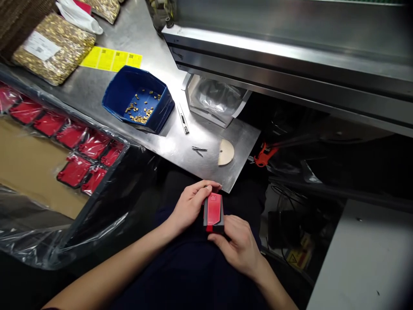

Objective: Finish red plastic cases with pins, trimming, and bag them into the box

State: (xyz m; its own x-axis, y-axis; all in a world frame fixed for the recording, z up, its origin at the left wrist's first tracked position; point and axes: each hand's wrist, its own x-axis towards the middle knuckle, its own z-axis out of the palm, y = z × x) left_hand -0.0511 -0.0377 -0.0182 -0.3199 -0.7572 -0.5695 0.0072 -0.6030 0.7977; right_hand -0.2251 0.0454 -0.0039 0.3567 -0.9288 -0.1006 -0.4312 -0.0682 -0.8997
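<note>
Red-and-grey housing (213, 213), pinched above the lap between left hand (190, 204) and right hand (238, 243) just off the steel table (161, 142), could slip floorward if either grip loosens.

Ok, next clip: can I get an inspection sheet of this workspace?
Surface: steel table, scuffed.
Job's things: red and grey part held over the lap; like parts in a lined tray.
Clutter: blue bin with brass bits, bagged brass pieces, yellow labels, tweezers, wooden disc.
Grippers: left hand and right hand both grip the part.
Cables: dark ones under the bench, unclear.
Surroundings: metal machine housing, orange clamp.
</note>
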